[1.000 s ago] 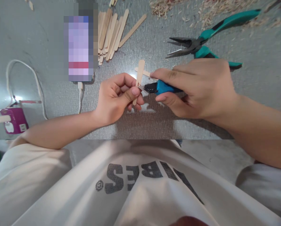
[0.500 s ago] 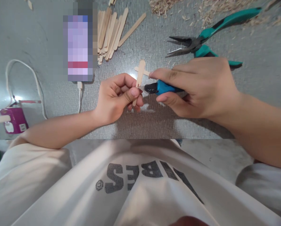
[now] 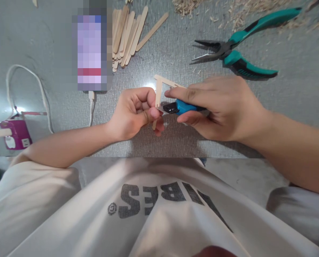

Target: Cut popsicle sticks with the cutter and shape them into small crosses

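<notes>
My left hand (image 3: 138,112) pinches a pale wooden craft stick (image 3: 158,92) that stands nearly upright in view, its lower end poking out below the thumb. My right hand (image 3: 215,107) is closed around a blue-handled utility knife (image 3: 185,106) with a black front. The knife's short blade (image 3: 160,110) touches the stick close beside my left thumb. Another craft stick (image 3: 167,81) lies behind the held one, slanting toward my right hand, which hides its far end.
A pile of craft sticks (image 3: 126,34) lies beyond my hands. Needle-nose pliers (image 3: 229,50) with teal handles rest spread at the upper right, near wood shavings (image 3: 186,6). At left are a blurred-out phone (image 3: 89,50), its white cable (image 3: 91,107) and a purple box (image 3: 16,135).
Both hands have come slightly nearer my body, bringing the held stick and knife along. More of the stick behind now shows.
</notes>
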A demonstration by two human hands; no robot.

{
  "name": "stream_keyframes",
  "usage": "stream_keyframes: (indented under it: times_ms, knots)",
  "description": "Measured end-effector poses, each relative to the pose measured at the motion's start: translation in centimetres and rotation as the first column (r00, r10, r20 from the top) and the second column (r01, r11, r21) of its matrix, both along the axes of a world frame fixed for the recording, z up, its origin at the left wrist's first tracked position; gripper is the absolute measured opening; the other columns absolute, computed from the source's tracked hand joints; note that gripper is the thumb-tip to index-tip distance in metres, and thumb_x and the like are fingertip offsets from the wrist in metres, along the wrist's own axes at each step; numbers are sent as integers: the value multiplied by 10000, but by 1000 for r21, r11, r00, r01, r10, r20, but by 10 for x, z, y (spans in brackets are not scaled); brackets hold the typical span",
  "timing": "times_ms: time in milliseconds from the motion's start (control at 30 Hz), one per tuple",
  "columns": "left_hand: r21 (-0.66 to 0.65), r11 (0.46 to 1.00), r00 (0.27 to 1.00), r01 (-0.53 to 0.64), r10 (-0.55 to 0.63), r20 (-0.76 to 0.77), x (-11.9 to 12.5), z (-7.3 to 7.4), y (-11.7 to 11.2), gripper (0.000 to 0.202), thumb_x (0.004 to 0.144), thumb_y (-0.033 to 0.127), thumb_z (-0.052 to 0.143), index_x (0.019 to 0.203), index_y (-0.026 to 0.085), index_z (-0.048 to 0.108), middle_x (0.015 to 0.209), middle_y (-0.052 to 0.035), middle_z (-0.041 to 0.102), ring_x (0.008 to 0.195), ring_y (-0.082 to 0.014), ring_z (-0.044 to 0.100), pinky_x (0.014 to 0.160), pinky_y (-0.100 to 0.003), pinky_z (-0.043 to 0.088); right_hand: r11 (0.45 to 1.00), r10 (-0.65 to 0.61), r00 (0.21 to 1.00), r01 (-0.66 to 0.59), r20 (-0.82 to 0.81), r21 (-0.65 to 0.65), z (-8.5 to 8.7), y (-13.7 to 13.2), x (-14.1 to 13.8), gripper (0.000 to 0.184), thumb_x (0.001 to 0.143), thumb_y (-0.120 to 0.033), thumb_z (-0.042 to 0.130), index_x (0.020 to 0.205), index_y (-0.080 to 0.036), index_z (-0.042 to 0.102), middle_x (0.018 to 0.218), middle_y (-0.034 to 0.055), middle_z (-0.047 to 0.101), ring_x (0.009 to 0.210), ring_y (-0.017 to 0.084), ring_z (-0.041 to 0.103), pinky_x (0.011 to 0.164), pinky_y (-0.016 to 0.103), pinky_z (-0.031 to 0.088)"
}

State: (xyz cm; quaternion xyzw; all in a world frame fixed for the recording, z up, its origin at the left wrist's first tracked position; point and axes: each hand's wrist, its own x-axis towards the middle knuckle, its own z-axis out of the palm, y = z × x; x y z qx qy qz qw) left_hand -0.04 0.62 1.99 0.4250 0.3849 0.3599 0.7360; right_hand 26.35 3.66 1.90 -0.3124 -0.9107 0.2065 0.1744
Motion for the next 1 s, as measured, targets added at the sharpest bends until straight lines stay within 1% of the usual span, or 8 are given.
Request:
stream_keyframes:
  times_ms: [133,233,300,367,467,633,800,1000]
  knots:
    - [-8,999,998,49,-50,-23,-3,-1,1,844,786,905,1082,817,268,530,636,34,719,573,-198,820,429,-252,580,997,30,998,-26,-55,66,-3,-2,-1,753,1324,-729,364,1544,-203,854,885,47,815,733,240,686,703,425,424]
    - [-35,997,996,72,-74,-57,-5,-1,2,874,787,926,1068,832,269,493,656,23,773,565,-196,832,374,-207,451,995,-20,999,23,-35,95,-3,-4,-3,843,1308,-777,300,1562,-206,867,871,64,792,737,256,655,726,440,432]
    - [-53,996,997,69,-70,-33,-5,-2,2,870,789,898,1086,846,273,483,661,29,786,564,-203,840,387,-217,492,992,-75,997,73,19,104,-3,-4,-4,933,1275,-843,214,1619,-261,857,873,77,784,748,273,646,755,452,440]
    - [-64,996,998,62,-63,-3,-5,-3,3,857,795,861,1105,862,279,480,665,40,788,582,-219,857,432,-250,590,986,-119,991,110,67,127,-2,-3,-4,1009,1237,-897,142,1682,-312,834,912,94,802,780,292,661,792,464,462]
    - [-68,996,998,57,-57,11,-6,-6,3,837,819,824,1111,894,288,474,676,47,793,619,-239,881,484,-288,669,972,-153,983,131,100,195,0,0,-3,1054,1219,-917,99,1729,-340,818,996,124,848,866,319,712,840,483,496]
    - [-57,998,999,40,-39,13,-8,-10,3,803,848,814,1100,941,290,499,701,44,806,660,-249,898,526,-305,706,946,-203,971,162,124,281,1,3,-3,1025,1194,-966,165,1698,-392,848,985,126,866,934,341,773,867,503,531]
    - [-35,999,999,30,-31,-24,-9,-12,3,777,861,845,1073,971,286,545,695,37,773,672,-276,904,495,-322,691,924,-215,968,159,130,347,0,1,-4,1058,1223,-905,75,1715,-372,846,921,106,852,867,332,777,814,505,557]
    - [-36,999,998,36,-37,-49,-12,-12,2,768,861,870,1055,988,280,580,707,37,782,683,-266,905,495,-313,686,968,-138,979,102,150,228,2,4,2,1014,1232,-894,130,1764,-347,798,891,96,807,809,308,710,770,469,497]
